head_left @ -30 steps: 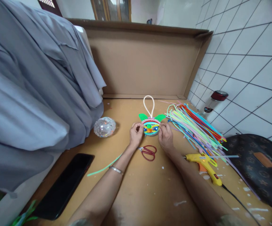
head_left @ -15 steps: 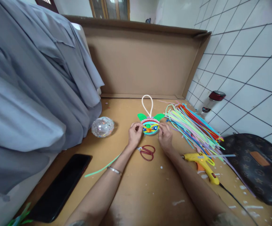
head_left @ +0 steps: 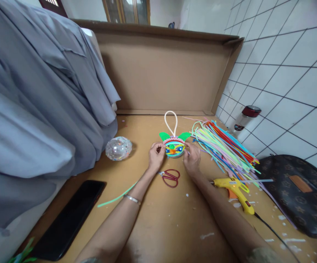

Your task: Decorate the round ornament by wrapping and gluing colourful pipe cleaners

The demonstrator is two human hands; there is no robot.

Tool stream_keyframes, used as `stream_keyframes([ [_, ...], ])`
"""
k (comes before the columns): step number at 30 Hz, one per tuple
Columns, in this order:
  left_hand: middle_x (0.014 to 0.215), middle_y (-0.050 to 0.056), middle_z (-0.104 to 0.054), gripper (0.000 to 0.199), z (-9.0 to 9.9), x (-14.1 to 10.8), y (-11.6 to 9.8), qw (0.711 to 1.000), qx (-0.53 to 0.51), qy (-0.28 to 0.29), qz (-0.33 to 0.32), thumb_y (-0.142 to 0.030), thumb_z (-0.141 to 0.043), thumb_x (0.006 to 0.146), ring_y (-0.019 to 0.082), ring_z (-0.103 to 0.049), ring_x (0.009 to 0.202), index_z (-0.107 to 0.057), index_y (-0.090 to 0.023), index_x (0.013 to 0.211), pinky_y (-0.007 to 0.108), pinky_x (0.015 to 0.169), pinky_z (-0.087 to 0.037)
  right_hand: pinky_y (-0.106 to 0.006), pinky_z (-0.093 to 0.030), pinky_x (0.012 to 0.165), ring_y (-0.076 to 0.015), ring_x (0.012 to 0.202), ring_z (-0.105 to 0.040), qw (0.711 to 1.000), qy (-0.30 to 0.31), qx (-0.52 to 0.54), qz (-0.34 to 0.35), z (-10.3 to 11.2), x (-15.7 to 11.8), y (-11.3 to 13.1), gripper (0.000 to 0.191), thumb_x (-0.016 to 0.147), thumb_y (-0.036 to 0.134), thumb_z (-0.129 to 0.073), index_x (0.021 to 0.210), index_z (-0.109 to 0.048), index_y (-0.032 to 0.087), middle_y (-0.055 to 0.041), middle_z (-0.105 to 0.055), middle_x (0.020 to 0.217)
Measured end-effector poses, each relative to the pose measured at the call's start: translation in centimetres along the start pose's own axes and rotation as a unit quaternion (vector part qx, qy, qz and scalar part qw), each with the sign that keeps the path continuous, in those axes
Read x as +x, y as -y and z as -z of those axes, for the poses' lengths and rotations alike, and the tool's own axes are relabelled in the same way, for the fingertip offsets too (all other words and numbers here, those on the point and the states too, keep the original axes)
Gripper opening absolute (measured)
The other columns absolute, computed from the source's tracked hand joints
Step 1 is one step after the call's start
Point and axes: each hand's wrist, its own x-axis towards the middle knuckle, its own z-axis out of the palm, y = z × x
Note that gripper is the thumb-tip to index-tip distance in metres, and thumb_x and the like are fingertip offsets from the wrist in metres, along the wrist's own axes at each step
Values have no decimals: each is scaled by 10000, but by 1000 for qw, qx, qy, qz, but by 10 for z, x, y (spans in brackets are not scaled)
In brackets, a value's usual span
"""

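The left hand and right hand are pinching the little round colourful craft with green ears and a white loop. It is sitting between them on the brown wooden table, each hand closed on one side. Red scissors are lying just below.

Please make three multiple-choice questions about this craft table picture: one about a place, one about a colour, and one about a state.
1. Where do the scissors lie?
A. on the bag
B. on the table between the two forearms
C. on the phone

2. What colour is the glue gun?
A. yellow
B. white
C. purple

3. How is the round ornament held?
A. lifted high by one hand
B. untouched
C. low at the table, a hand on each side

Answers:
1 B: the red handles rest on the table just below both hands.
2 A: its body is yellow with an orange trigger part.
3 C: the left hand and the right hand grip its two edges.
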Motion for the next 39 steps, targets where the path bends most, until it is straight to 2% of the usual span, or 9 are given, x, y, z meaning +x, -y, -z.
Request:
stream_keyframes([
  [5, 816, 38, -615, 212, 0, -1, 0, 1000, 4, 4, -12, -364, -621, 809, 175, -587, 806, -595, -195, 683, 292, 765, -475, -431, -451, 920, -261, 993, -614, 999, 29, -5, 22, 3, 3, 2, 318, 950, 242, -377, 1122, -642, 209, -117, -695, 1040],
  [12, 812, 34, -618, 216, -1, -1, 2, 1000, 6, 3, -7, -371, -628, 813, 170, -583, 803, -602, -191, 697, 287, 770, -477, -406, -447, 914, -255, 1027, -580, 997, 74, 3, 9, 8, 7, 6, 380, 918, 170, -373, 1172, -652, 218, -96, -676, 1049],
  [25, 878, 57, -619, 307, 2, -1, 1, 999, -4, 29, -32, -427, -614, 855, 203, -587, 892, -570, -199, 655, 340, 871, -481, -400, -468, 910, -253, 1008, -590, 997, 76, -1, 25, 8, 10, 4, 379, 904, 142, -387, 1142, -673, 211, -102, -666, 1016],
  [33, 867, 61, -628, 308, 1, -1, 2, 999, -3, 27, -32, -453, -616, 846, 198, -589, 868, -590, -193, 683, 324, 834, -479, -379, -459, 857, -250, 979, -590, 996, 77, -21, 25, 7, 8, 2, 388, 914, 120, -380, 1130, -690, 208, -106, -648, 1023],
  [39, 849, 58, -649, 267, 1, -1, 3, 999, -19, 31, -15, -428, -651, 812, 185, -606, 842, -657, -174, 732, 306, 799, -485, -394, -471, 910, -251, 998, -587, 997, 66, -2, 43, 7, 9, -4, 385, 903, 130, -388, 1159, -666, 200, -104, -639, 1019],
])
